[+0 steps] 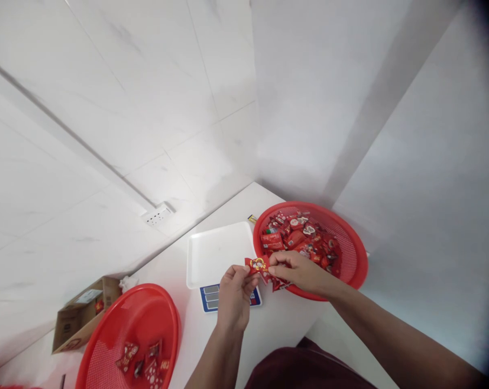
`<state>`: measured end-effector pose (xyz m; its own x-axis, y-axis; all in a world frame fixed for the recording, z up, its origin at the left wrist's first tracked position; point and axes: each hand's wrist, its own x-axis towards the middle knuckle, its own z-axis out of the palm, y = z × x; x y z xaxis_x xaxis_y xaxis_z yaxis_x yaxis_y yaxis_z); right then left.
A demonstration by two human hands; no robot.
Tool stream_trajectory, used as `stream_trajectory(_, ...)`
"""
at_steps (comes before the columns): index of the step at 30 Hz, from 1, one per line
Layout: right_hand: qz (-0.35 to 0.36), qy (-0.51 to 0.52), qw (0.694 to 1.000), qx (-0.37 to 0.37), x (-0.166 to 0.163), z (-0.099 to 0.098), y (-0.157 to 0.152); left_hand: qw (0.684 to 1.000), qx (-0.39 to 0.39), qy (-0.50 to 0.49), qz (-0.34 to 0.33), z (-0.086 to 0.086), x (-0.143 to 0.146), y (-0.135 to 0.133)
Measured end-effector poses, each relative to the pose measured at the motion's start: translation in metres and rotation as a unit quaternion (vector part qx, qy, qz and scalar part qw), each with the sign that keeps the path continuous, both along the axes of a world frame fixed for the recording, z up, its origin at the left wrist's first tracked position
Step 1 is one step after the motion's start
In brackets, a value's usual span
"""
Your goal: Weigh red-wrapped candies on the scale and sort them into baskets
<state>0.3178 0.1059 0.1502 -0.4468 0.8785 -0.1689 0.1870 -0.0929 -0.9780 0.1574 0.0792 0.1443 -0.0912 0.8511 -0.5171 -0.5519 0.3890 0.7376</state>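
My left hand (pixel 234 294) and my right hand (pixel 299 270) both pinch a small red packet (pixel 259 266) with a gold and white print, holding it between them above the white table. The packet hangs just in front of a white kitchen scale (pixel 215 254). My right hand lies over the near rim of a red mesh basket (pixel 355 254) heaped with several red wrapped sweets (pixel 296 237). More red wrapper shows under my right fingers.
A second red mesh basket (pixel 122 324) at the lower left holds a few red packets (pixel 145 362). An open cardboard box (pixel 84 316) stands beside it. A wall socket (pixel 158 215) sits on the white tiled wall behind the table.
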Motion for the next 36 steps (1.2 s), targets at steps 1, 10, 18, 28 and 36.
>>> stream_trajectory(1, 0.000, 0.000, 1.000, 0.000, 0.0000, 0.0006, -0.0004, 1.000, -0.001, -0.003, -0.001, 0.0001, -0.0003, -0.0001)
stream_trajectory(10, -0.002, -0.002, 1.000, 0.006, 0.0009, 0.0022, -0.0026, 1.000, -0.006, -0.024, -0.009, -0.0004, -0.0021, -0.0010)
stream_trajectory(18, 0.003, -0.002, 1.000, 0.005, 0.0018, -0.0004, -0.0045, 0.999, -0.015, -0.040, -0.010, -0.0001, -0.0010, -0.0022)
stream_trajectory(28, 0.008, -0.008, 1.000, 0.017, 0.0049, 0.0000, -0.0050, 0.999, -0.032, -0.037, -0.006, -0.0016, 0.0011, -0.0023)
stream_trajectory(36, 0.008, -0.012, 1.000, 0.017, 0.0059, -0.0020, -0.0059, 0.999, -0.025, -0.033, -0.013, -0.0039, 0.0016, -0.0035)
